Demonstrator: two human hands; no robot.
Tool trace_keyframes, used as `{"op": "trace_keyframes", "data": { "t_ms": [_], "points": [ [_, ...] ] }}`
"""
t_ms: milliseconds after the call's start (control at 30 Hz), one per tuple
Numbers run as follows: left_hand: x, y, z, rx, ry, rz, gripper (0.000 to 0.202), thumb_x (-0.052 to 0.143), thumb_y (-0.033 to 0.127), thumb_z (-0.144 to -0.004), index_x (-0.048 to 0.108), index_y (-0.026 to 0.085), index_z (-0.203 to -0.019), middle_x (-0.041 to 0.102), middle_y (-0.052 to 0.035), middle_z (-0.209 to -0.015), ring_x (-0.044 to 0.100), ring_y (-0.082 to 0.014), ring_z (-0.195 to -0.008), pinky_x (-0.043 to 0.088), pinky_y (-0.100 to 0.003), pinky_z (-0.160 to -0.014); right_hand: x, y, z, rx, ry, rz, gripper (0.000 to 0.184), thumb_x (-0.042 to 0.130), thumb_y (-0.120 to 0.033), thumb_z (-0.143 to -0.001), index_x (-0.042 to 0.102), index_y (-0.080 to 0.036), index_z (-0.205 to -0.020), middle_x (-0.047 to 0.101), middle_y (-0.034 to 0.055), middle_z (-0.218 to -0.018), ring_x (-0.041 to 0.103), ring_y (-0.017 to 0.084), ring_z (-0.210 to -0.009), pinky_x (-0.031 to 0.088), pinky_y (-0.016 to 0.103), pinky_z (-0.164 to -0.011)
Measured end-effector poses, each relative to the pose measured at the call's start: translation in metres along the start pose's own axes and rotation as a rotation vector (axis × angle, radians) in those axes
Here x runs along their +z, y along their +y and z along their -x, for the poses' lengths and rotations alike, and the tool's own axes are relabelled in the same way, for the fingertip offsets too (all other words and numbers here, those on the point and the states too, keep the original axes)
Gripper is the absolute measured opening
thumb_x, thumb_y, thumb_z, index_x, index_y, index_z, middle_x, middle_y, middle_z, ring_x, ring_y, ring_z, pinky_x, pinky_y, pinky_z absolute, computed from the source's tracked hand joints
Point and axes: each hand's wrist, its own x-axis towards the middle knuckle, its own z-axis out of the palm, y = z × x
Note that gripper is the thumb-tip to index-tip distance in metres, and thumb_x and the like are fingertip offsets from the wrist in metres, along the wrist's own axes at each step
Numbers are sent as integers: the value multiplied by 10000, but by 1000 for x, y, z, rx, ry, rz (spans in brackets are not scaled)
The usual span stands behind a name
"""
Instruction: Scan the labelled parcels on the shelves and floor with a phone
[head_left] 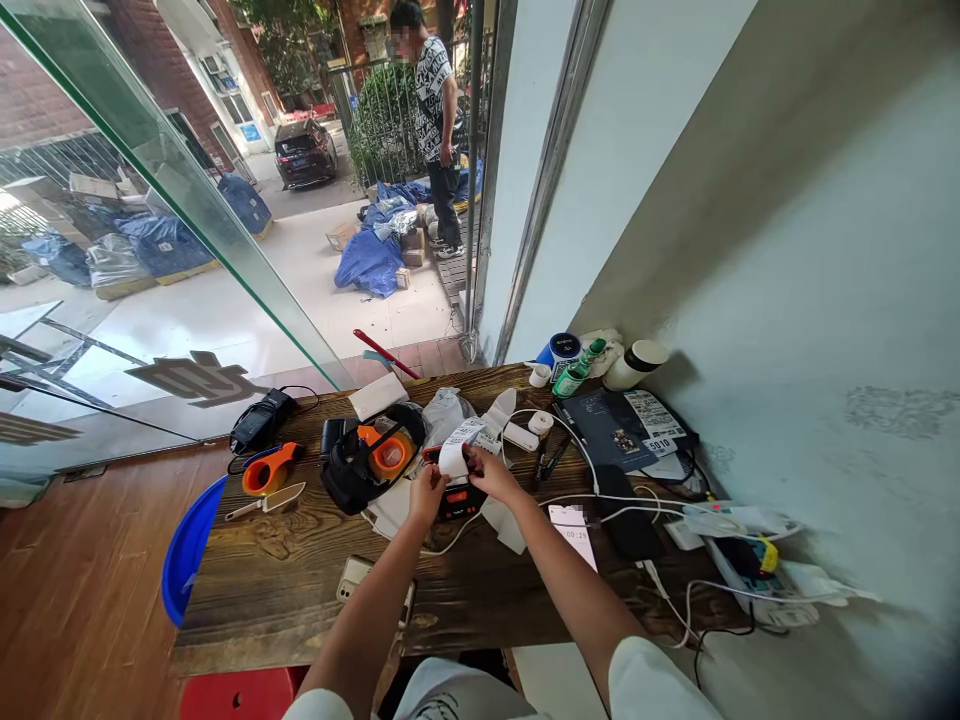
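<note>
In the head view, a white label strip (453, 460) curls above a black-and-red printer (457, 503) near the middle of the wooden surface (262, 580). The left hand (426, 495) pinches the strip's lower edge between its fingers. The right hand (489, 474) has bent fingers at the strip's right side; whether they grip it, I cannot tell. Left of the printer sit a black headset (346, 484) and 2 orange tape dispensers (264, 474).

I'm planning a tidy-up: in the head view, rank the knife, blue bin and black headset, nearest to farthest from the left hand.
From the left hand:
1. Black headset, to its left.
2. Knife, farther left.
3. Blue bin, past the left edge of the table.
</note>
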Motion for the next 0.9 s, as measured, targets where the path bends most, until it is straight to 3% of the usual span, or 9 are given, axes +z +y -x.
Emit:
{"op": "trace_keyframes", "data": {
  "t_ms": [133,233,333,433,567,667,733,833,900],
  "points": [
    [-1,5,-3,37,-10,-159,59,657,185,-702,614,202,-739,597,2,-698,549,-176,-725,425,-321,-764,-2,-2,5,-60,22,-34,597,725,-73,-638,576,-171,-1207,645,123,-1175,619,273,-1051,479,383,-916],
    [0,9,-2,75,30,-235,104,703,128,-631,638,194,-679,606,-57,-866,543,-250,-951,398,-402,-903,5,-4,7,-61,76,-34,529,732,-84,-626,620,-152,-1139,582,164,-1267,507,336,-1222,386,458,-1035],
    [0,9,1,127,111,-289,84,698,124,-639,670,185,-690,584,-110,-1056,494,-305,-1101,372,-459,-970,10,-5,8,-70,111,-59,566,738,-104,-626,593,-159,-1170,575,160,-1273,491,331,-1236,381,472,-1038],
    [0,11,6,216,91,-316,64,678,139,-679,675,190,-718,590,-112,-1135,494,-303,-1135,382,-467,-985,8,-5,10,-90,132,-104,600,763,-184,-647,561,-174,-1212,602,140,-1241,523,313,-1195,419,461,-1000],
    [-4,25,15,286,83,-295,46,641,230,-770,674,207,-792,610,-98,-1095,517,-271,-1085,393,-452,-964,-1,-14,16,-121,136,-175,300,682,-300,-782,672,-178,-1057,691,123,-1101,596,302,-1098,457,441,-950],
    [-9,45,22,299,71,-135,138,617,334,-819,660,203,-826,619,-88,-1055,531,-246,-1045,394,-417,-949,-9,-26,29,-147,105,-219,255,628,-372,-836,716,-183,-983,723,119,-1027,651,286,-991,495,424,-885],
    [-12,58,26,247,9,-7,218,566,397,-860,635,192,-830,636,-63,-919,562,-210,-921,428,-360,-868,-19,-35,42,-163,67,-224,279,669,-445,-796,739,-191,-887,737,106,-944,667,278,-916,514,399,-830],
    [-22,77,33,144,-147,132,289,507,457,-888,591,183,-847,582,-11,-738,523,-150,-698,429,-275,-680,-45,-48,64,-139,37,-189,362,739,-529,-699,694,-185,-594,667,58,-587,637,236,-637,512,352,-674],
    [-35,89,37,122,-297,184,299,528,475,-873,583,181,-886,562,2,-733,484,-127,-658,401,-246,-630,-67,-60,74,-108,81,-165,440,641,-551,-790,660,-180,-554,601,44,-500,590,207,-560,491,341,-646]
  ]
}}
